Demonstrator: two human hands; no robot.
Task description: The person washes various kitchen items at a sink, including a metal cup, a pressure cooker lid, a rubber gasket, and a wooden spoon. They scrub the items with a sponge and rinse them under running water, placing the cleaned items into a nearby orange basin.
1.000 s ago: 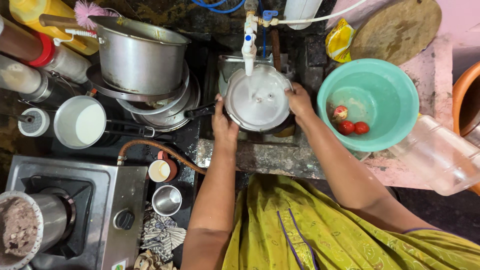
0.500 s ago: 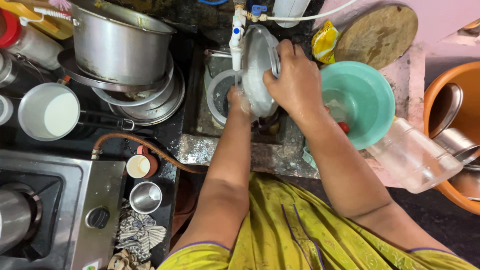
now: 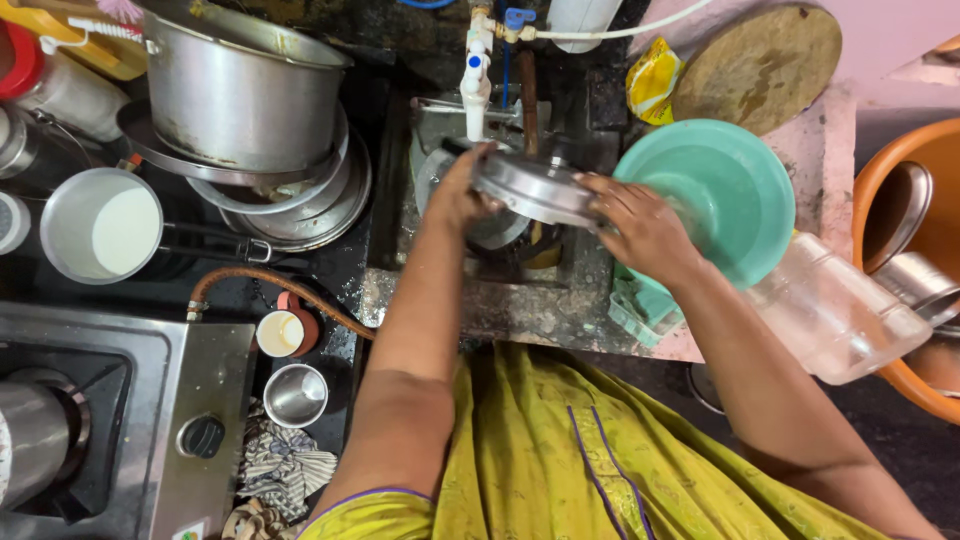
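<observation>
Far to the left of the grip, a steel stove (image 3: 120, 400) sits on the bench (image 3: 340, 280). Above it is a small pan of white milk (image 3: 100, 225). A big steel pot (image 3: 245, 90) stands on a stack of steel plates (image 3: 300, 205). Closer to the grip, a small steel cup (image 3: 295, 395) and a little cup with a pale drink (image 3: 280, 333) stand by a brown hose (image 3: 270, 285).

The left hand (image 3: 460, 195) grips the left edge of a round steel lid (image 3: 535, 188). The fingers are wrapped tight on the rim. The right hand (image 3: 645, 228) grips the right edge of the same lid, fingers pressed on it. So both hands are clamped on the lid. The lid is up in the air over the small sink (image 3: 520, 290), just below the white tap (image 3: 475, 85). It lies nearly flat, tipped a little.

Half a second ago the lid stood up on its edge under the tap, and the right hand covered it from above. Now it is turned down flat and the hands are on its two sides. The whole view has also slid a bit, so the stove shows more.

Just right of the grip is a green plastic bowl (image 3: 740, 170). Above it leans a round wooden board (image 3: 765, 60), with a yellow packet (image 3: 650, 80) beside it. Further right lie a clear plastic jar (image 3: 840, 320) and an orange tub (image 3: 925, 160) with steel things inside.
</observation>
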